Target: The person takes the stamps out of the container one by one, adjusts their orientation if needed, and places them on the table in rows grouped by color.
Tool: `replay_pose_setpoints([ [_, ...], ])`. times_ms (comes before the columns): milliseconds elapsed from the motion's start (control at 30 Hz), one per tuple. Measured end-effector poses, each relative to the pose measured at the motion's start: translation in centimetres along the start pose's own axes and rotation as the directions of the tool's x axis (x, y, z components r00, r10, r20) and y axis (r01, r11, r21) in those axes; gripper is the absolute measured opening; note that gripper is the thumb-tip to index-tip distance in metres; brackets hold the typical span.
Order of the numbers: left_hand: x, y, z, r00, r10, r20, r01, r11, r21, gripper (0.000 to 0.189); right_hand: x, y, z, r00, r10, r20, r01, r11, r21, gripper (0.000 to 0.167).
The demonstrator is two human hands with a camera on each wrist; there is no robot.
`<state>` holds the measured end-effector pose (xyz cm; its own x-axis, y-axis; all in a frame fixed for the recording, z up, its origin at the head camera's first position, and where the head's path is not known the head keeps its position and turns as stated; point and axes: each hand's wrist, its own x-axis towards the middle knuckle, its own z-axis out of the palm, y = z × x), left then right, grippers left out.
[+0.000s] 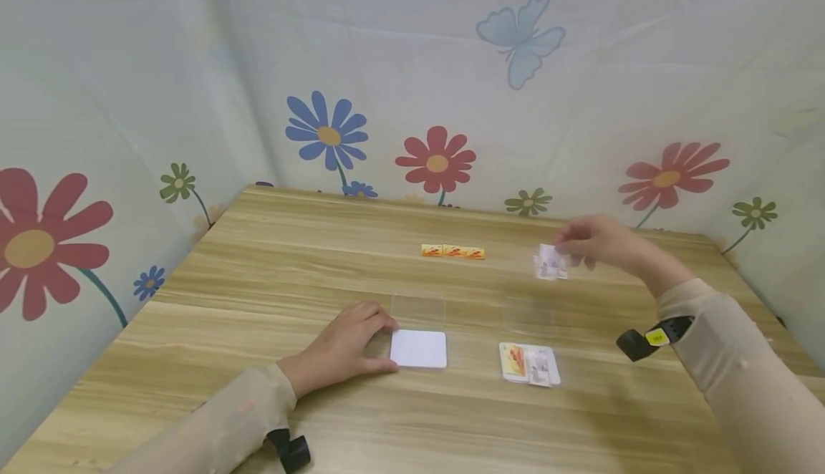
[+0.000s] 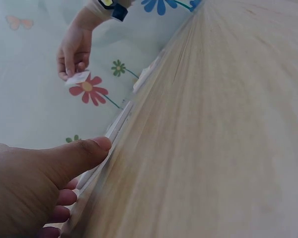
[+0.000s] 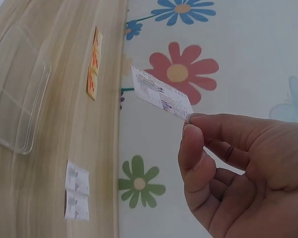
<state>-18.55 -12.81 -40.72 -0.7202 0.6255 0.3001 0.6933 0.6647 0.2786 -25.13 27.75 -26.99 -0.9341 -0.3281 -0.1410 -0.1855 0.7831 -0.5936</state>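
Observation:
My right hand (image 1: 599,241) pinches a small printed paper slip (image 3: 161,94) between thumb and index finger, held up off the table. Below it, pale printed slips (image 3: 77,193) lie on the tabletop. My left hand (image 1: 344,345) grips the left side of a blank white card (image 1: 418,349), thumb at the near corner and fingers at the far one. To the right rests another white card (image 1: 556,374) bearing a yellow-orange printed slip (image 1: 515,359) and a pale printed slip (image 1: 538,366).
Clear plastic pieces (image 1: 417,309) lie just beyond both white cards; one clear piece (image 3: 27,144) shows a rounded rim. A row of yellow-orange slips (image 1: 453,252) sits farther back on the wooden table (image 1: 290,259). Behind the table hangs a flowered curtain (image 1: 387,44).

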Motion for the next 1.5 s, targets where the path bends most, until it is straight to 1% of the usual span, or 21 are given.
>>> replay_pose_setpoints([
  [400, 0.0, 0.0, 0.0, 1.0, -0.012, 0.014, 0.012, 1.0, -0.014, 0.05, 0.4, 2.9, -0.4, 0.999, 0.026, 0.027, -0.027, 0.999, 0.028, 0.029],
  [833, 0.0, 0.0, -0.1, 1.0, 0.001, 0.006, -0.001, 1.0, -0.005, 0.051, 0.9, 5.4, -0.9, 0.998, 0.053, 0.022, -0.053, 0.998, 0.036, 0.03],
  [1233, 0.0, 0.1, -0.2, 1.0, 0.001, 0.009, -0.001, 1.0, -0.004, 0.05, 1.2, 7.2, -0.9, 0.996, 0.072, 0.046, -0.074, 0.996, 0.048, 0.034],
  [1500, 0.0, 0.0, -0.2, 1.0, 0.01, -0.003, -0.01, 1.0, 0.01, 0.051, 1.7, 8.1, -0.8, 0.992, 0.117, 0.052, -0.121, 0.989, 0.085, 0.037],
])
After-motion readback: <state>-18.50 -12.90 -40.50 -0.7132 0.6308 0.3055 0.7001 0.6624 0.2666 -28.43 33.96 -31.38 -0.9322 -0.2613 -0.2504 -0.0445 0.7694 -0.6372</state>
